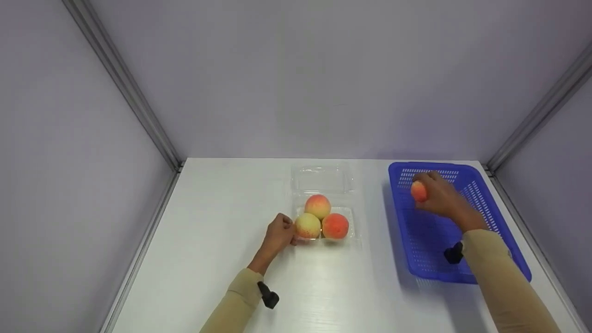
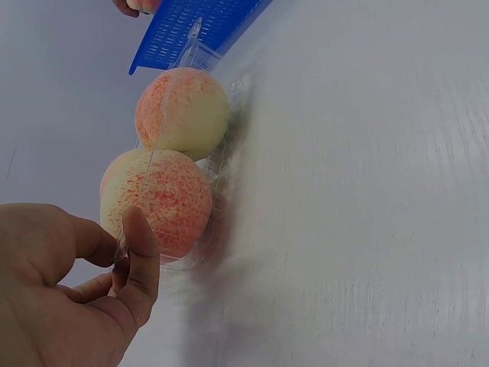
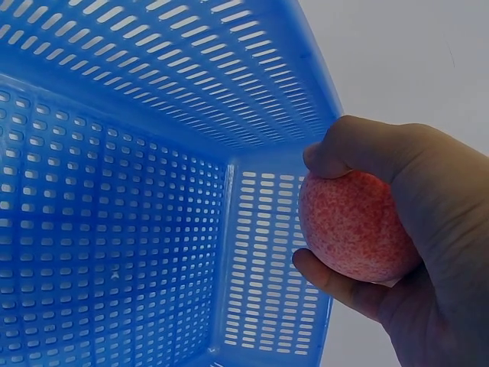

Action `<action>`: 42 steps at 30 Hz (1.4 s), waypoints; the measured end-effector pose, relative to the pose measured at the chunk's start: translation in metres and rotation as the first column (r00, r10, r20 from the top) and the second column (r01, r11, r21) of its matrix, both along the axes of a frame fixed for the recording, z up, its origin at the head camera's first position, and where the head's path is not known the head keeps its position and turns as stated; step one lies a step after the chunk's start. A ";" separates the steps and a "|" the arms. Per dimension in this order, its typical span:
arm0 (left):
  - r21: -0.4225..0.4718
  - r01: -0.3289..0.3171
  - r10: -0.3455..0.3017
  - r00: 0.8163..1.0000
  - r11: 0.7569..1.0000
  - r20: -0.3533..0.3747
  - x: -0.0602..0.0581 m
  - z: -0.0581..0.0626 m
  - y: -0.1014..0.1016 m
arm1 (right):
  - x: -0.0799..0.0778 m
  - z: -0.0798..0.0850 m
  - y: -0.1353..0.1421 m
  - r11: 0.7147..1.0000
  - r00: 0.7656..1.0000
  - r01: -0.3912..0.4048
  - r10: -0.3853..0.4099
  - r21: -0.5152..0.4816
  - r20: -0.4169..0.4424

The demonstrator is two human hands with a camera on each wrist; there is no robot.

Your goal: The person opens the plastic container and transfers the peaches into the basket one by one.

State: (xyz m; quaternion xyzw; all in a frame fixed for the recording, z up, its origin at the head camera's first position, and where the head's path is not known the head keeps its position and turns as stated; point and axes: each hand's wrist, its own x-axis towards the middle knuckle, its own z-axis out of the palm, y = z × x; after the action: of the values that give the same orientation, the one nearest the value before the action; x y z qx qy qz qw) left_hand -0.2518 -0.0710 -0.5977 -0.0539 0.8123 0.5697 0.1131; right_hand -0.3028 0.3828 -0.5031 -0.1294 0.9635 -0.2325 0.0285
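Observation:
A clear plastic clamshell box (image 1: 350, 231) lies opened on the table, its lid (image 1: 323, 180) folded back toward the wall. Three peaches sit in its base: a pink-yellow peach (image 1: 317, 206) at the back, a pale yellow peach (image 1: 307, 225) at front left and a red-orange peach (image 1: 335, 226) at front right. My left hand (image 1: 279, 233) pinches the box's left rim between thumb and fingers, beside the pale peach. Over the blue basket (image 1: 418, 249), my right hand (image 1: 441, 196) grips another peach (image 3: 359, 225), fingers and thumb wrapped around its sides.
The basket, with slotted walls, stands at the table's right end; its visible floor (image 3: 99, 229) is bare. White table surface (image 1: 222, 208) stretches left of the box. Grey panels (image 1: 296, 92) enclose the back and both sides.

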 end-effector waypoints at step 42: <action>0.013 0.010 -0.010 1.000 1.000 -0.016 0.000 0.002 -0.001 | 0.005 -0.024 0.001 1.000 0.999 0.003 -0.003 -0.002 0.041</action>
State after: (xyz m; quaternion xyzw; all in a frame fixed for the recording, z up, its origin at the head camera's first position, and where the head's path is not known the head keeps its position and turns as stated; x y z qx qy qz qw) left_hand -0.2519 -0.0722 -0.5959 -0.0446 0.8097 0.5747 0.1101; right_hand -0.2976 0.3839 -0.5271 -0.1232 0.9627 -0.2362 0.0477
